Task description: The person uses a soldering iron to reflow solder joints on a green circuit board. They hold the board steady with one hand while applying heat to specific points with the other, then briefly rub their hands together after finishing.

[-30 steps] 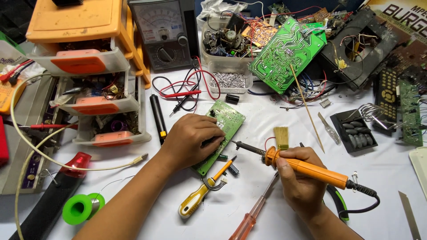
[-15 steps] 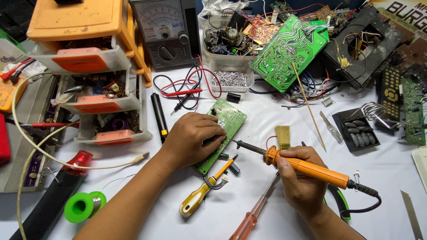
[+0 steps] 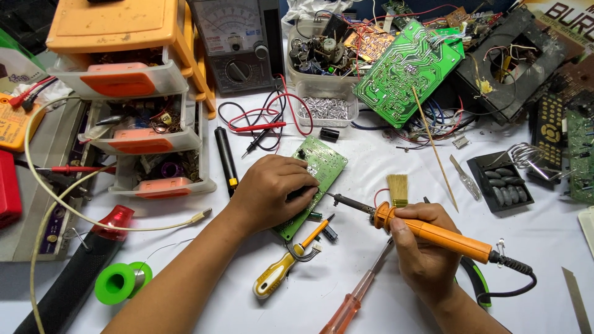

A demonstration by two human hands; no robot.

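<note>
Soldering is under way: left hand (image 3: pixel 272 188) is pressing down the small green circuit board (image 3: pixel 322 164), right hand (image 3: pixel 424 241) is gripping the orange soldering iron (image 3: pixel 433 234), whose tip likely needs steady contact next

Well above our left hand (image 3: pixel 272 192), at the far edge of the tabletop (image 3: pixel 544 247), we saw an analog meter (image 3: pixel 238 43), dark grey, with a pale curved dial face. Far up and right of our right hand (image 3: pixel 427 247), a printed package (image 3: pixel 566 15) showed dark bold lettering on a light ground. Far left, a green-and-white packet (image 3: pixel 15 65) leaned by the drawers.
</note>
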